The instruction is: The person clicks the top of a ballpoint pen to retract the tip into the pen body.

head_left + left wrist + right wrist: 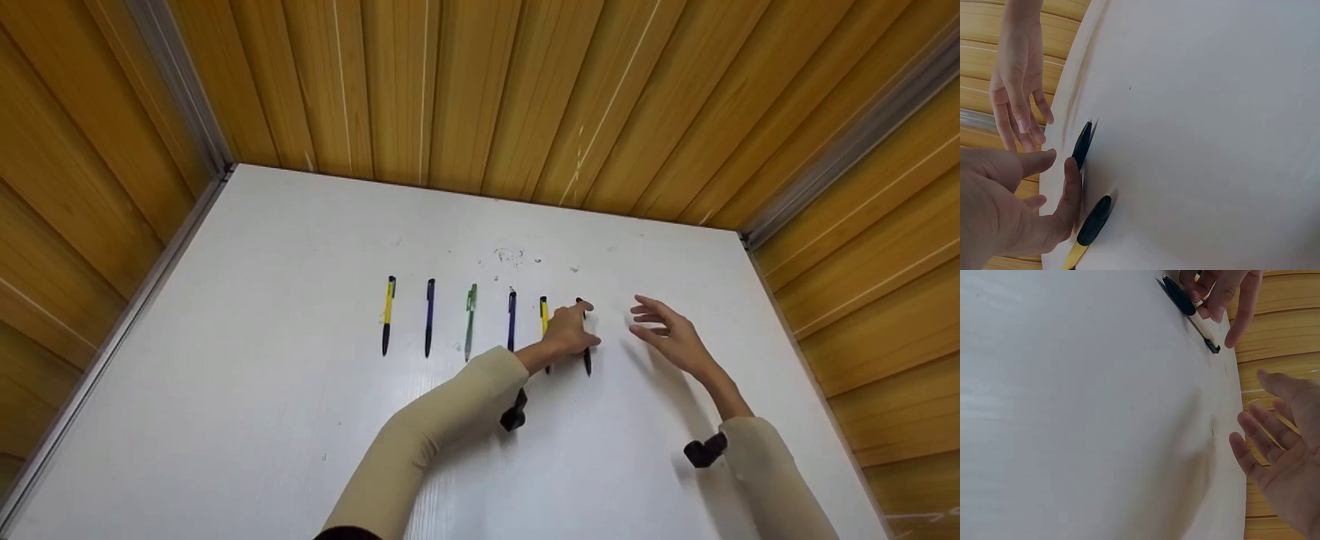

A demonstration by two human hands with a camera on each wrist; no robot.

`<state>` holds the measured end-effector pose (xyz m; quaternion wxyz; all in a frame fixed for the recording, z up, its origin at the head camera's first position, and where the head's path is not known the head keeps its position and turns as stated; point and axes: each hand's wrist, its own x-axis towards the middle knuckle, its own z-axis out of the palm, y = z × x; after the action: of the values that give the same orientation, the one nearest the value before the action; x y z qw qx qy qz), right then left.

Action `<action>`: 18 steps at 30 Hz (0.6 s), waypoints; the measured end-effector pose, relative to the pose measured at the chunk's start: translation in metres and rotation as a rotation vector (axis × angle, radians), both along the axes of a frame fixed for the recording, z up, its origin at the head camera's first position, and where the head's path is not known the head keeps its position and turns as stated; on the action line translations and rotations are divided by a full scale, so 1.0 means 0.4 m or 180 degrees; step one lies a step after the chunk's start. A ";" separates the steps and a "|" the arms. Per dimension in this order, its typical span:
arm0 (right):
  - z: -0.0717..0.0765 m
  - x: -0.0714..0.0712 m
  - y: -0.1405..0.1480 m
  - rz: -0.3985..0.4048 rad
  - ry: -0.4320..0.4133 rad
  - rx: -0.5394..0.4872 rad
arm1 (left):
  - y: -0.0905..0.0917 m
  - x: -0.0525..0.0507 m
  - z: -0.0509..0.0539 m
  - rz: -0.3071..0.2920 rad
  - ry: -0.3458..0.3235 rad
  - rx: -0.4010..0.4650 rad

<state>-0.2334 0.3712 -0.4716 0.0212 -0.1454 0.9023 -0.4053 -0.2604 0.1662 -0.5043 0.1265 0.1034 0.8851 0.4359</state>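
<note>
Several pens lie side by side on a white table (262, 405). My left hand (568, 331) reaches over the right end of the row, its fingers spread about the last pen (588, 363), which has a white barrel (1202, 326) and black ends. Its fingers are beside that pen; whether they touch it I cannot tell. Partly beneath the same hand is a yellow pen (544, 309) with a black grip (1094, 220). To the right, my right hand (675, 341) hovers above the table with fingers loosely extended, holding nothing.
Further left in the row lie a dark blue pen (512, 319), a green pen (470, 319), another dark blue pen (430, 319) and a yellow pen (388, 315). Dark marks (510, 257) spot the tabletop behind them. Wood-patterned walls (465, 97) border the table.
</note>
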 end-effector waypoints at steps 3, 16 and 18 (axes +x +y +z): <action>0.002 0.002 0.010 -0.0021 0.0032 0.0001 | 0.019 -0.018 0.001 -0.0041 0.0024 -0.0331; -0.008 0.011 0.013 0.0007 -0.0044 -0.0078 | 0.024 -0.021 -0.022 0.0079 0.0354 -0.0601; -0.007 0.012 0.012 0.0028 -0.0085 -0.0061 | 0.020 -0.018 -0.017 0.0112 0.0301 -0.0452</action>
<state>-0.2284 0.3761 -0.4745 0.0336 -0.1442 0.8973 -0.4158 -0.2675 0.1742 -0.5112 0.0839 0.0991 0.9204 0.3688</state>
